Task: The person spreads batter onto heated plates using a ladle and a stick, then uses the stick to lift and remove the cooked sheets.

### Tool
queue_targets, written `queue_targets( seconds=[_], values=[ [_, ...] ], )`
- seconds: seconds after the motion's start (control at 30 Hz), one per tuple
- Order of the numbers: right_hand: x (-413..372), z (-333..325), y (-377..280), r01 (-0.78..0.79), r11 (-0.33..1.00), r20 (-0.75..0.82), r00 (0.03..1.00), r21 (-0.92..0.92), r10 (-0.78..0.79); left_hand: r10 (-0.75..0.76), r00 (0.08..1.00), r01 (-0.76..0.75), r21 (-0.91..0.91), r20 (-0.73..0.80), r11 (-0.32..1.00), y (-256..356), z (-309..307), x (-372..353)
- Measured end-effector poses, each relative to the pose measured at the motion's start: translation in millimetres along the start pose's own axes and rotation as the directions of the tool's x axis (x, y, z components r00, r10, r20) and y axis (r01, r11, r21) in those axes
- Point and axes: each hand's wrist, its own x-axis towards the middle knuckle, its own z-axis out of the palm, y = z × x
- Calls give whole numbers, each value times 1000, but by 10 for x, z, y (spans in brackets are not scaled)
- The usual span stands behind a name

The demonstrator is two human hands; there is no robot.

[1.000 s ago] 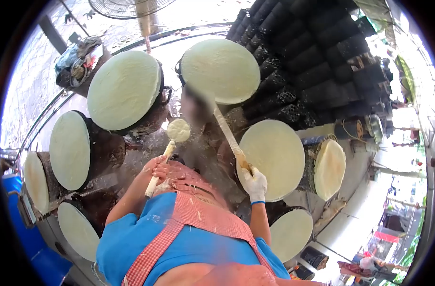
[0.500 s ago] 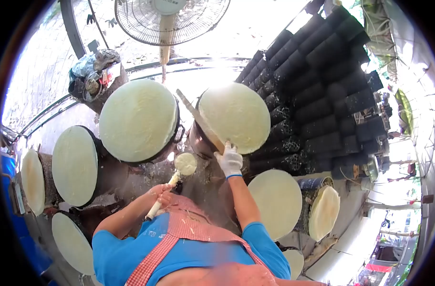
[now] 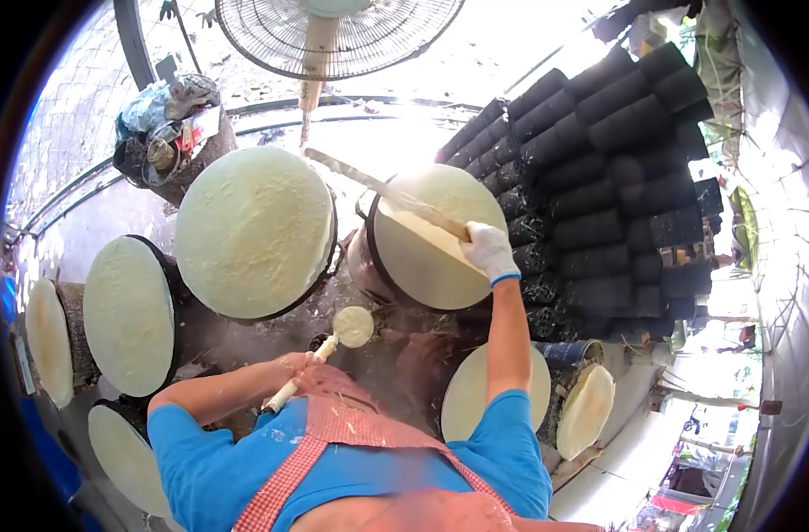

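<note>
My right hand (image 3: 490, 251), in a white glove, is closed on the near end of a long flat wooden scraper (image 3: 366, 182). The scraper lies slantwise over a round griddle (image 3: 375, 277) covered in pale batter (image 3: 422, 270). A straight line crosses that batter, smoother on the near side and yellower beyond. My bare left hand (image 3: 309, 371) is wrapped round the pale handle of a ladle (image 3: 354, 327) in front of my apron. Its round head is coated in batter and points away from me, short of the griddle.
Several more round griddles carry pale sheets, among them a large one (image 3: 254, 232) at left and one (image 3: 467, 390) under my right forearm. Black coal briquettes (image 3: 600, 195) are stacked at right. A fan (image 3: 333, 35) and a bin of rubbish (image 3: 178, 133) stand beyond.
My right hand has moved up and to the right with the scraper, from the griddle's near edge to its right side. The scraper lies flatter across the batter. My left hand has barely moved.
</note>
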Motion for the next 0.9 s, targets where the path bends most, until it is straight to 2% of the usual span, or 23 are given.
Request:
queue_targets(
  seconds=[0.17, 0.27, 0.33, 0.47, 0.6, 0.7, 0.8, 0.9],
  values=[
    [204, -344, 229, -133, 991, -5, 991, -18, 133, 9, 999, -5, 108, -36, 994, 87, 97, -79],
    [234, -454, 443, -214, 975, -52, 975, 58, 217, 16, 999, -8, 152, -47, 988, 128, 161, -106],
    [215, -541, 576, -289, 944, -83, 949, 159, 305, 20, 998, -9, 181, -57, 984, 152, 197, -121],
    [131, -643, 1040, -331, 859, -185, 886, 391, 425, 20, 997, 0, 233, -80, 973, 205, 276, -130],
    [-107, -828, 1399, -421, 650, -157, 752, 632, 640, 30, 993, 5, 290, -117, 957, 242, 398, -134],
    [-411, -876, 1719, -327, 633, -296, 674, 701, 677, 46, 988, 4, 321, -148, 947, 238, 483, -118],
    [-777, -961, 2050, -247, 560, -368, 539, 791, 758, 33, 989, 10, 283, -145, 959, 272, 372, 128],
    [-1333, -1338, 2027, -274, 544, -410, 420, 793, 810, 33, 990, 16, 341, -138, 940, 255, 241, 324]
  ],
)
